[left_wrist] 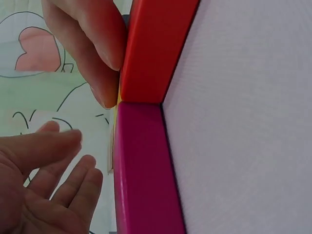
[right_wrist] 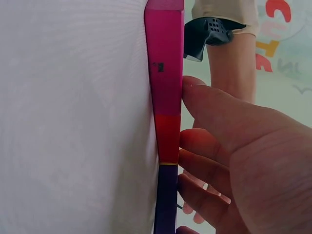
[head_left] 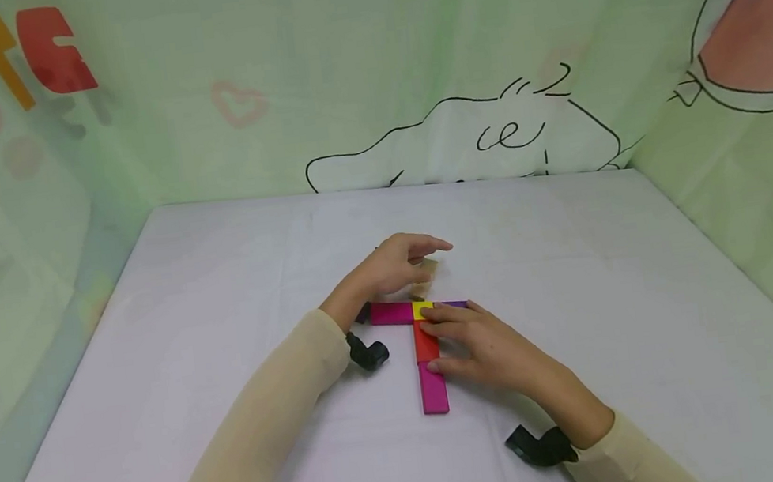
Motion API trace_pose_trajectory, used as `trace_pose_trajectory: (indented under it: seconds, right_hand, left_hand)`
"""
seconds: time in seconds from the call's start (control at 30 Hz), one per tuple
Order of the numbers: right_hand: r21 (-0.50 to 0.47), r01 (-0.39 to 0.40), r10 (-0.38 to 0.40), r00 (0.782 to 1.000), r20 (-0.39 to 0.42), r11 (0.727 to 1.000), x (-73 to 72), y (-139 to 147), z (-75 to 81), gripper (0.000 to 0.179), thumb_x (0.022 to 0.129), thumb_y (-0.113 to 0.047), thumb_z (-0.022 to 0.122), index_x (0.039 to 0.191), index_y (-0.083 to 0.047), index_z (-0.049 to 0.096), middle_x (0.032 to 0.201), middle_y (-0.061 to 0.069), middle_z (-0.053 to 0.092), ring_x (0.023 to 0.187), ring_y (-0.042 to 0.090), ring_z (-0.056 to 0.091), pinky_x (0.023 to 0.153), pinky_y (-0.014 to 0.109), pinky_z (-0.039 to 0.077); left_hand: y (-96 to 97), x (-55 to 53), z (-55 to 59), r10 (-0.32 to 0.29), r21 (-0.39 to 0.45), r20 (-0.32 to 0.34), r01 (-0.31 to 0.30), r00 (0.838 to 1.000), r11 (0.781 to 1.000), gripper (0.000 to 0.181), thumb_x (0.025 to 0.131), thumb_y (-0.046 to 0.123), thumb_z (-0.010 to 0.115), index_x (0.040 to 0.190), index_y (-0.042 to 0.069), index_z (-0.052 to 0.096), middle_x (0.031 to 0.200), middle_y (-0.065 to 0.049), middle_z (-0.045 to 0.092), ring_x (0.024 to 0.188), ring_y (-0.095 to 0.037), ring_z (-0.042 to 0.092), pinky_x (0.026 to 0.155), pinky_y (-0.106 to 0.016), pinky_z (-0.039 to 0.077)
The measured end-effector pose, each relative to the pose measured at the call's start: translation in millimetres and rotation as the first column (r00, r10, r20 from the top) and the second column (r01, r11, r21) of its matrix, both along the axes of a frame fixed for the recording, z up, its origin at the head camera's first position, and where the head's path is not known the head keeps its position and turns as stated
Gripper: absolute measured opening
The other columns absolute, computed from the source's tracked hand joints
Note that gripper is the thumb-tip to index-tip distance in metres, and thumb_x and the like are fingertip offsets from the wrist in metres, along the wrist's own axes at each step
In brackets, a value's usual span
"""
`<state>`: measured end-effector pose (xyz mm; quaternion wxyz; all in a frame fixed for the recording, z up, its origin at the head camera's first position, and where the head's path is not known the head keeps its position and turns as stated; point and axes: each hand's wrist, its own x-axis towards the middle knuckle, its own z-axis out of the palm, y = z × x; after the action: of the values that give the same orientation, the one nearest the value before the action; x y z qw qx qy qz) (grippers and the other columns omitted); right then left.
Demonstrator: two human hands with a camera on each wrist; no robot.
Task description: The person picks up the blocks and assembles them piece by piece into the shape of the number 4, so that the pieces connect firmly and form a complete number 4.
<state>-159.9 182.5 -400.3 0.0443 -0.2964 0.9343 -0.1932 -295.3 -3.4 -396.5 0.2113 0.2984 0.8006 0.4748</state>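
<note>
Flat coloured blocks form a cross on the table: a yellow block (head_left: 418, 308) in the middle, a magenta block (head_left: 391, 314) left of it, a purple block (head_left: 458, 303) to the right, and a red block (head_left: 426, 348) above another magenta block (head_left: 434, 393) on the near side. A tan block (head_left: 431, 272) lies beyond the yellow one, partly hidden by my left hand (head_left: 396, 264). That hand hovers over it with loose fingers, holding nothing in the left wrist view. My right hand (head_left: 487, 345) rests its spread fingertips on the yellow, red and near magenta blocks.
A white cloth covers the table (head_left: 160, 394). Printed curtains (head_left: 365, 52) stand at its back and sides. Black wrist-worn devices (head_left: 542, 446) stick out below both hands, the left one (head_left: 371, 354) close to the left magenta block.
</note>
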Motion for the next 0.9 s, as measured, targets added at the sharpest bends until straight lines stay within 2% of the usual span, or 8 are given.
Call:
trace_pose_trajectory:
  seconds: [0.1, 0.2, 0.3, 0.4, 0.67, 0.9]
  right_hand:
    - [0.001, -0.004, 0.004, 1.0, -0.001, 1.0, -0.1, -0.2, -0.7, 0.057, 0.09, -0.031, 0.081, 0.138, -0.004, 0.066, 0.148, 0.013, 0.06, 0.141, 0.034, 0.052, 0.117, 0.071, 0.031]
    - [0.002, -0.007, 0.007, 1.0, -0.003, 1.0, 0.1, -0.8, -0.1, 0.057, 0.09, -0.031, 0.081, 0.138, -0.004, 0.066, 0.149, 0.013, 0.06, 0.142, 0.034, 0.051, 0.118, 0.071, 0.03]
    - [0.002, -0.011, 0.011, 1.0, -0.015, 1.0, 0.0, -1.4, 0.8, 0.058, 0.09, -0.031, 0.081, 0.138, -0.004, 0.066, 0.149, 0.013, 0.059, 0.143, 0.034, 0.051, 0.118, 0.071, 0.03]
    - [-0.001, -0.008, 0.008, 1.0, -0.013, 1.0, 0.1, -1.4, 1.1, 0.058, 0.089, -0.03, 0.082, 0.138, -0.003, 0.066, 0.149, 0.013, 0.059, 0.142, 0.034, 0.051, 0.118, 0.07, 0.03]
    - [0.001, -0.013, 0.013, 1.0, -0.018, 1.0, 0.2, -1.2, 1.8, 0.057, 0.09, -0.031, 0.081, 0.138, -0.004, 0.066, 0.149, 0.013, 0.06, 0.141, 0.034, 0.053, 0.117, 0.07, 0.032]
    - [0.002, -0.011, 0.011, 1.0, -0.018, 1.0, 0.5, 0.1, 0.8, 0.056, 0.09, -0.03, 0.081, 0.138, -0.004, 0.066, 0.147, 0.013, 0.06, 0.139, 0.033, 0.054, 0.115, 0.071, 0.033]
  left_hand:
    - [-0.5, 1.4, 0.2, 0.012, -0.068, 0.006, -0.012, 1.0, 0.998, 0.061, 0.092, -0.01, 0.048, 0.144, 0.019, 0.062, 0.157, -0.002, 0.053, 0.147, -0.022, 0.046, 0.121, -0.039, 0.04]
    - [-0.7, 2.5, 0.8, 0.019, -0.147, -0.032, -0.023, 0.999, 0.989, 0.066, 0.088, -0.013, 0.048, 0.142, 0.021, 0.065, 0.156, 0.0, 0.053, 0.14, -0.021, 0.049, 0.115, -0.037, 0.044]
    - [0.0, 2.8, 2.2, 0.034, -0.207, -0.079, -0.05, 0.996, 0.977, 0.064, 0.087, -0.011, 0.051, 0.139, 0.023, 0.067, 0.154, 0.002, 0.055, 0.13, -0.022, 0.051, 0.105, -0.037, 0.048]
    - [1.0, 3.3, 3.1, 0.049, -0.243, -0.098, -0.072, 0.994, 0.967, 0.059, 0.09, -0.007, 0.055, 0.138, 0.024, 0.068, 0.151, -0.001, 0.056, 0.125, -0.023, 0.05, 0.099, -0.037, 0.05]
    - [-0.8, 3.9, 2.4, 0.077, -0.26, -0.135, -0.11, 0.988, 0.959, 0.049, 0.092, 0.0, 0.066, 0.135, 0.023, 0.071, 0.143, 0.001, 0.064, 0.132, -0.021, 0.054, 0.112, -0.041, 0.047]
    - [0.0, 6.8, 2.8, 0.082, -0.272, -0.148, -0.12, 0.986, 0.955, 0.045, 0.092, 0.002, 0.069, 0.134, 0.02, 0.071, 0.141, -0.001, 0.066, 0.131, -0.024, 0.054, 0.11, -0.042, 0.048]
